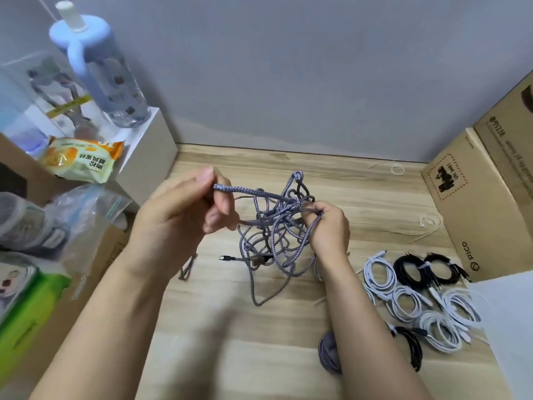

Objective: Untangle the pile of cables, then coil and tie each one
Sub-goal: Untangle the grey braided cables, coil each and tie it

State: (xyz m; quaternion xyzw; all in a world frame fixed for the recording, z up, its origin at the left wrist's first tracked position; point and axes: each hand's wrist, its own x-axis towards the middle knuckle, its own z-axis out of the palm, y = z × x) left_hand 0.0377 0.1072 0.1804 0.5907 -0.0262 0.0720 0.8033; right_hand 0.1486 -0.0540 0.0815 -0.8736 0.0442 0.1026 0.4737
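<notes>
Grey tangle [271,226] is hanging mid-frame: our left hand [184,215] is pinching one strand, right hand [326,226] gripping the knot; tied coils [415,301] are lying lower right.

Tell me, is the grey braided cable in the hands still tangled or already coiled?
Still tangled: the grey braided cable hangs in knotted loops between the left hand and the right hand.

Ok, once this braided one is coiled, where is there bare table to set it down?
Bare wood lies at the back, between the grey tangle and the wall, and in front, between the two forearms. The right side is crowded with coiled white cables and black cables; boxes and bags line the left edge.
</notes>
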